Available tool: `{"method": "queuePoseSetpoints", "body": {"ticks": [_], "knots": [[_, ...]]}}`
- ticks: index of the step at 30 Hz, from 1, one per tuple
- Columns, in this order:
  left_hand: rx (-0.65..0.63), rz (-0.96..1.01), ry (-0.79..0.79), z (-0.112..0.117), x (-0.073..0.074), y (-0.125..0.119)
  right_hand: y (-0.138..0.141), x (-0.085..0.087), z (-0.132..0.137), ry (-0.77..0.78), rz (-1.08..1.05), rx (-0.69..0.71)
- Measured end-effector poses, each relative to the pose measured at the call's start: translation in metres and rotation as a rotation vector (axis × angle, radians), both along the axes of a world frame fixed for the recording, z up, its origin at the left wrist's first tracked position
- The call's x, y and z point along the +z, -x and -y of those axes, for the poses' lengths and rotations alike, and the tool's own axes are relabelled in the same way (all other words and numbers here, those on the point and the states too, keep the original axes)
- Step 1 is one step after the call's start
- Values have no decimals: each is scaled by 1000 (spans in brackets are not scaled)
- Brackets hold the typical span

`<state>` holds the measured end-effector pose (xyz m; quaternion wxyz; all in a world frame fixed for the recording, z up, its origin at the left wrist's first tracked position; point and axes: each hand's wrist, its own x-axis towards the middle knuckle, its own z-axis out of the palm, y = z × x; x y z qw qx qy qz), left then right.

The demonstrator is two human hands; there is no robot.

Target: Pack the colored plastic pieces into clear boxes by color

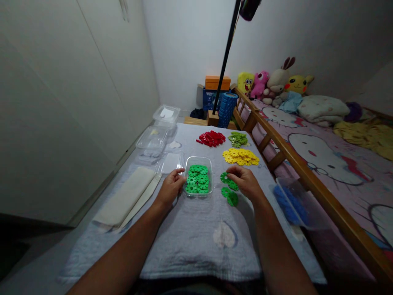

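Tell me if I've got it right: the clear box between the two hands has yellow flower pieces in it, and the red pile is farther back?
Not quite: the flower pieces in the clear box between the left hand and right hand are green, as the head view shows. The red pile is farther back.

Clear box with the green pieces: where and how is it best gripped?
Likely by both long side walls, one hand from the left, one from the right: the clear box is open on top and loaded with green pieces, so keep it level.
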<state>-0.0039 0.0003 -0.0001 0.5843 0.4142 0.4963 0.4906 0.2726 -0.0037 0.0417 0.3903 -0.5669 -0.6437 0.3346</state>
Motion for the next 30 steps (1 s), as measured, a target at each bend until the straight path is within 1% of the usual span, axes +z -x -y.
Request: {"method": "queuePoseSetpoints", "body": {"ticks": [2,4,7,9,10,11,13,15,17,19,21,23,25,27,30], "knots": [[5,1,-1,-1,-2,0,28,10,-6,-46,69,83],[-1,10,-6,-2,-4,1,56,15,-14,-103,186,139],[-14,13,-19,-3,-8,2,90,13,-24,-163,402,162],[-18,13,-27,-3,-8,2,102,9,-29,-169,479,141],[-18,15,-29,-3,-7,2,103,7,-31,-168,493,118],[-16,17,-26,-3,-6,2,101,6,-33,-172,491,88],[-7,18,-16,-2,-4,1,88,4,-34,-189,452,24],[0,16,-11,-1,-1,1,65,3,-33,-204,393,-32],[0,16,-15,0,-1,1,35,1,-31,-183,368,-81],[1,15,-20,-1,-1,1,5,-4,-27,-125,366,-159],[0,13,-19,-1,-2,1,-20,-12,-21,-17,392,-201],[-4,10,-17,-1,-3,1,-38,-22,-15,77,408,-183],[-8,-1,-18,-1,-2,1,-47,-32,-9,148,400,-132],[-7,-13,-17,-1,-2,1,-49,-39,-5,190,374,-99],[1,-7,-11,0,-1,1,-47,-44,-3,207,332,-104]]}}
